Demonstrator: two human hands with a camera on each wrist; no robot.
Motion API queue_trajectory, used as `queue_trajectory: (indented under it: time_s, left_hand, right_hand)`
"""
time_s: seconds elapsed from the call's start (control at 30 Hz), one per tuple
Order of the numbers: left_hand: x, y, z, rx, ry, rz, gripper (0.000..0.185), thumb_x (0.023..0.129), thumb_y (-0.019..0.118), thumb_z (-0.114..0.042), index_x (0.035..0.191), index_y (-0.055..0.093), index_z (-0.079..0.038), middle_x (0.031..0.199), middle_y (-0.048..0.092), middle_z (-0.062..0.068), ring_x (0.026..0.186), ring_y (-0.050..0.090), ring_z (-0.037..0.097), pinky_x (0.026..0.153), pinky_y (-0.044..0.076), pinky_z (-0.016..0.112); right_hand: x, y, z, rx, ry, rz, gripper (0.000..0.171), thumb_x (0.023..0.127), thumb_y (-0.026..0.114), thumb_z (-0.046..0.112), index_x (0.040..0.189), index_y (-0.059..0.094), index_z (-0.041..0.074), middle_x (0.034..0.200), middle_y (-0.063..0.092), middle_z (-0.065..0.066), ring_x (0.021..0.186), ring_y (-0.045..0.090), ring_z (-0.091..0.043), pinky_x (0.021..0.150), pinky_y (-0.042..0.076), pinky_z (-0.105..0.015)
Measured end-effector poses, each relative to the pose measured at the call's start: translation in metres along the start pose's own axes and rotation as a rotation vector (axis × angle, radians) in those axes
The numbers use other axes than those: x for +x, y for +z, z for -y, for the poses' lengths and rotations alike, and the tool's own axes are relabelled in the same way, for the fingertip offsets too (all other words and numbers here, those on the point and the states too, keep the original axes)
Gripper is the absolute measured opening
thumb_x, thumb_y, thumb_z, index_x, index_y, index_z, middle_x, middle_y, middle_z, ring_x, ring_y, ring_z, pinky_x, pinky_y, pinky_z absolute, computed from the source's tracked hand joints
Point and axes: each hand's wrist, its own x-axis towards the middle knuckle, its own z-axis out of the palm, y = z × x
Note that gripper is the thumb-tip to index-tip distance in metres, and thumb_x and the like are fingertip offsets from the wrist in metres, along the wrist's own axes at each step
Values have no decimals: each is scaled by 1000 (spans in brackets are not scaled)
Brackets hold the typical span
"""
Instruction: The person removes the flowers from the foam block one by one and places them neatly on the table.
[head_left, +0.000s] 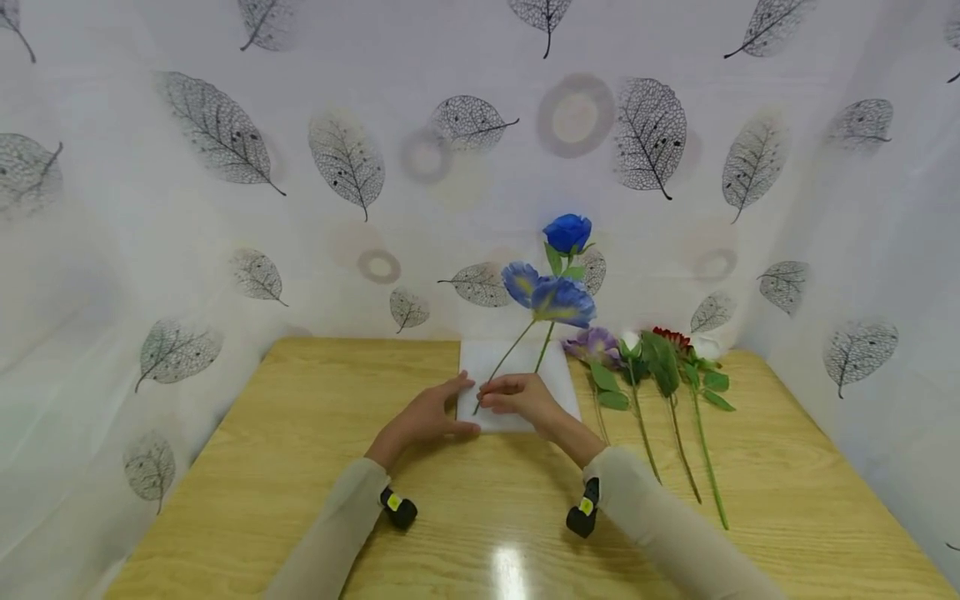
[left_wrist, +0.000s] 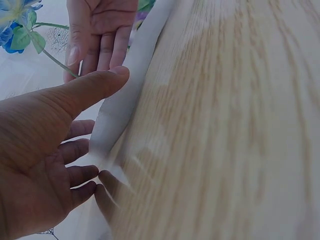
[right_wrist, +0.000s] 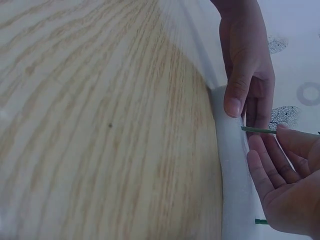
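Head view shows the right hand (head_left: 522, 398) with its grip pinched on the green stems of the blue flowers (head_left: 551, 293), held upright over the white foam block (head_left: 517, 367), while the left hand (head_left: 431, 414) lies open with straight fingers steadying the block's left edge. Planting the stems seems the step in hand; it likely calls for a straight downward push. Right of the block, more flowers (head_left: 660, 367) lie on the desk (head_left: 300, 467).

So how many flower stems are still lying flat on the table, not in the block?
4, side by side right of the white foam block: purple flower, white-tipped stem, leafy stem, red flower. Overlapping leaves might hide another.
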Motion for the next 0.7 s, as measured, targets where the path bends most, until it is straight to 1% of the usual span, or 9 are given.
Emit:
queue_trajectory:
  time_s: [0.2, 0.43, 0.57, 0.7]
  left_hand:
    - [0, 0, -1, -4, 3, -6, 85, 83, 85, -37, 154, 45, -10, 167, 29, 10, 154, 30, 31, 127, 28, 50]
    - [-1, -1, -3, 2, 2, -2, 86, 83, 85, -37, 154, 45, -10, 167, 28, 10, 155, 29, 31, 127, 26, 49]
    - [-1, -1, -2, -5, -1, 10, 86, 84, 85, -38, 155, 44, -11, 168, 27, 9, 155, 28, 30, 127, 26, 48]
    - [0, -1, 0, -14, -3, 7, 87, 84, 85, -38, 155, 44, -11, 168, 27, 9, 155, 28, 31, 127, 26, 49]
  right_hand:
    - [0, 2, -2, 7, -3, -18, 31, 95, 71, 7, 122, 69, -9, 118, 75, -19, 97, 75, -13, 90, 62, -34]
    - [1, 7, 0, 24, 12, -56, 28, 94, 72, 6, 118, 71, -8, 113, 77, -15, 93, 76, -11, 89, 63, -35]
    - [1, 8, 1, 22, 11, -74, 26, 95, 71, 5, 116, 71, -10, 111, 77, -16, 93, 76, -12, 89, 63, -36]
    - [2, 9, 1, 15, 5, -87, 26, 95, 71, 4, 115, 71, -12, 112, 77, -18, 92, 76, -11, 89, 63, -37]
